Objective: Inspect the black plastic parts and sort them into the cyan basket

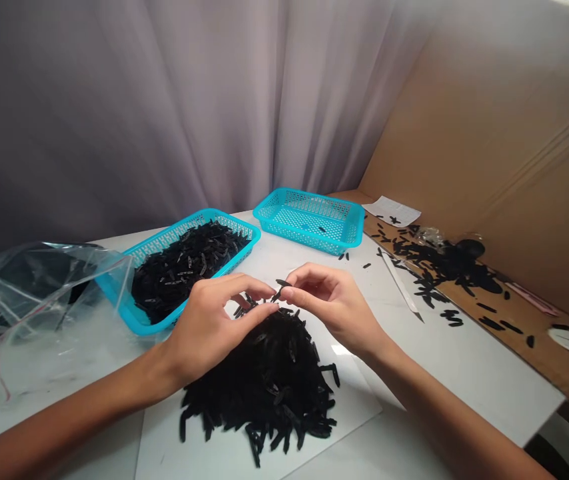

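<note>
A heap of small black plastic pieces (274,380) lies on a white sheet (214,453) in front of me. Above its far edge, my left hand (214,327) and my right hand (329,300) meet fingertip to fingertip. Together they pinch one small black piece (279,291) between thumbs and forefingers. Both hands have their fingers curled closed around it.
A blue basket (139,320) full of black pieces stands at the left, and a nearly empty blue basket (309,220) behind. A clear plastic bag (39,300) lies far left. A cardboard sheet (539,347) with scattered black pieces and a thin blade tool (399,287) are at the right.
</note>
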The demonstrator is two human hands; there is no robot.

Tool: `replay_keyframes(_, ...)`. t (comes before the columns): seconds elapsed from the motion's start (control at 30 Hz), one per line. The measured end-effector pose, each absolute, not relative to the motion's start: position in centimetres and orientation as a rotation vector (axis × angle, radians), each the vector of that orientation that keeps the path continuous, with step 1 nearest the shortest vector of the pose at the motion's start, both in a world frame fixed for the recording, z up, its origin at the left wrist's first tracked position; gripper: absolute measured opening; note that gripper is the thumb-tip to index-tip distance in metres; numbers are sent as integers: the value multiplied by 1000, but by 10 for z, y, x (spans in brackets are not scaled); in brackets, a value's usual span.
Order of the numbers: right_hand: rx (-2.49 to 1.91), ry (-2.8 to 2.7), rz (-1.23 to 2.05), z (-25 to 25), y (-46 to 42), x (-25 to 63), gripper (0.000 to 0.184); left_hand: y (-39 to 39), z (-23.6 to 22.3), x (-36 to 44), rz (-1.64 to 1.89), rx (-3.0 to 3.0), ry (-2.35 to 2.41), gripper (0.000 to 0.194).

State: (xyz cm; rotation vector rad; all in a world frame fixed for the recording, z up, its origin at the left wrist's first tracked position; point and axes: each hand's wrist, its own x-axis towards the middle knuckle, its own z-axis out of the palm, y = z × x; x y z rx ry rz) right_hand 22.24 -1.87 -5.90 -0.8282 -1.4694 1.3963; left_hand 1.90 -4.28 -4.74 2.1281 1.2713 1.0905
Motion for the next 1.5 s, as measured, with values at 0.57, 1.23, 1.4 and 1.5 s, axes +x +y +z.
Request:
replay_keyframes(0.57,-911,-1524,1143,-53,-34,215,8,-43,-42,20,1259,1991,1250,12)
replay_keyframes(1.23,-1012,-1805,669,-57,-36,215,7,-37,-46,20,1163,1595,1108,12)
replay_keyframes(1.4,-967,-1862,576,-60,-36,215,7,-36,-48,19,1064,1597,1114,17)
replay_keyframes(1.5,-959,-1863,584,-60,-36,214,7,-36,-48,20,1062,1596,1135,14)
